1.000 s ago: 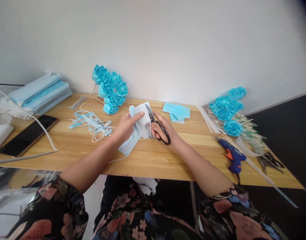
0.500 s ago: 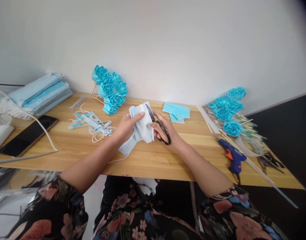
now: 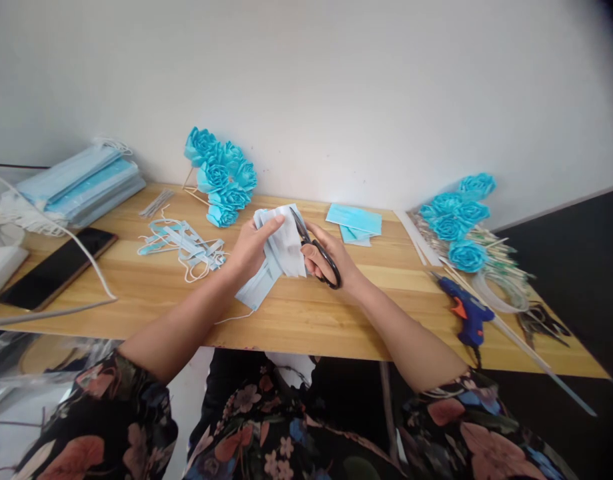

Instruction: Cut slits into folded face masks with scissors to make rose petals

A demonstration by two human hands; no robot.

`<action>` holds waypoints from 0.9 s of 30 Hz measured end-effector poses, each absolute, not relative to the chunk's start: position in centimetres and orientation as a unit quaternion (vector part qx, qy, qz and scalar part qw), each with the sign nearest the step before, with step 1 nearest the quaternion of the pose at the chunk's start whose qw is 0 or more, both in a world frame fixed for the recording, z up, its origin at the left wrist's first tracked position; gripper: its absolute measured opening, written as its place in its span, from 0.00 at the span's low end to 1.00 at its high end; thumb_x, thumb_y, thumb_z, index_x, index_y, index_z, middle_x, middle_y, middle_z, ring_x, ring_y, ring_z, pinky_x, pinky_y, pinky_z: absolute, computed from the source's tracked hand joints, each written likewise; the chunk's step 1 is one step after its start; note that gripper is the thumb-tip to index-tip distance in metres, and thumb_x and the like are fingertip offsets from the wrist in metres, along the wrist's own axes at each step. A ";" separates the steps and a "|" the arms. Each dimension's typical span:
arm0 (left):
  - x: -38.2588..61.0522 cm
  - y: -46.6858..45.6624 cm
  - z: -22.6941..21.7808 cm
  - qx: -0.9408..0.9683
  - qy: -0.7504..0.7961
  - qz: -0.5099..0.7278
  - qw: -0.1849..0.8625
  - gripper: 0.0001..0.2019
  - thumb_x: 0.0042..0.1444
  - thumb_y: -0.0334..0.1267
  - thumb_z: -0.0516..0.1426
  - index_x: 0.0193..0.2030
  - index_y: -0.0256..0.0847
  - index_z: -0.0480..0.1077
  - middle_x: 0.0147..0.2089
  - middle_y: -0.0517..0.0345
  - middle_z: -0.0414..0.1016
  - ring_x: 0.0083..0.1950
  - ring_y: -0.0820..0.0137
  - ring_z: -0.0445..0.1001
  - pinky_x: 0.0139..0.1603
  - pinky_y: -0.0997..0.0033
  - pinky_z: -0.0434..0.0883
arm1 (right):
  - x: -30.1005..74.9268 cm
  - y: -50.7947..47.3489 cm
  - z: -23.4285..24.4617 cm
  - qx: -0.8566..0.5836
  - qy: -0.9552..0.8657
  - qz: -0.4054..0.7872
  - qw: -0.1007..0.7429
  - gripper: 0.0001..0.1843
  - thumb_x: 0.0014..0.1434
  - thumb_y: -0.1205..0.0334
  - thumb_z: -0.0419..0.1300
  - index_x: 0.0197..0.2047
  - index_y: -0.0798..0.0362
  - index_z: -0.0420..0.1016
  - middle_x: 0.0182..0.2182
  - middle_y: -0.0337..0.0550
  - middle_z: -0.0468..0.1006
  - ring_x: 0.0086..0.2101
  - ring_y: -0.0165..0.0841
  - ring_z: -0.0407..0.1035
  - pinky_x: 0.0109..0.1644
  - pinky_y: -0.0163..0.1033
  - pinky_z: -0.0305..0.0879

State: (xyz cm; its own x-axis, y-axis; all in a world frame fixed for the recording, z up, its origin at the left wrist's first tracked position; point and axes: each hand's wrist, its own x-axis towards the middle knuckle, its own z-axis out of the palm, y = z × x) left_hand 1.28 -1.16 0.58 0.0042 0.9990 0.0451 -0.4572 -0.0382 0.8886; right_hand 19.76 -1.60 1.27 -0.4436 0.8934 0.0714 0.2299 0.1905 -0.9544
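Observation:
My left hand grips a light blue face mask above the wooden table, thumb on top of its folded layers. My right hand is closed through the handles of black scissors, whose blades point up along the mask's right edge. A loose ear loop hangs from the mask toward the table. Both hands are close together at the table's middle.
Blue mask-flower bunches stand at the back and at the right on sticks. A pile of cut strips and loops, a mask stack, a phone, flat blue pieces, a blue glue gun and pliers lie around.
My left hand has shifted slightly up and turned the mask a little. The scissors stay at the mask's right edge, hardly moved.

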 end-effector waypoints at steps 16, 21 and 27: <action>1.3 -1.2 0.7 0.391 0.383 0.631 0.550 0.22 0.39 0.48 0.75 0.32 0.38 0.72 0.28 0.64 0.72 0.29 0.75 0.68 0.35 0.73 0.67 | 19.7 -1.3 0.8 -0.376 -0.704 0.498 0.339 0.52 0.58 0.28 0.61 0.73 0.56 0.60 0.24 0.33 0.71 0.21 0.27 0.62 0.24 0.33 0.58; 1.5 -1.2 0.4 0.405 0.379 0.631 0.542 0.20 0.41 0.47 0.75 0.32 0.38 0.74 0.29 0.63 0.73 0.30 0.74 0.70 0.36 0.73 0.68 | 19.9 -1.3 0.7 -0.376 -0.707 0.490 0.345 0.49 0.60 0.30 0.60 0.72 0.55 0.61 0.23 0.32 0.72 0.20 0.26 0.63 0.24 0.32 0.58; 1.6 -1.3 0.2 0.413 0.377 0.621 0.549 0.21 0.41 0.49 0.74 0.29 0.38 0.72 0.27 0.63 0.71 0.29 0.73 0.69 0.34 0.72 0.67 | 19.9 -1.3 0.7 -0.374 -0.707 0.489 0.349 0.48 0.62 0.30 0.59 0.71 0.57 0.62 0.22 0.32 0.71 0.19 0.25 0.61 0.24 0.32 0.59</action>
State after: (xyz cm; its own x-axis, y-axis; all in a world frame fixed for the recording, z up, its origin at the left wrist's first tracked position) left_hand 1.64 -1.25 0.22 -0.0563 0.9935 0.0994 -0.3693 -0.1132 0.9224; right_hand 19.93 -1.35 0.66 -0.4760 0.8701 0.1279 0.1874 0.2424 -0.9519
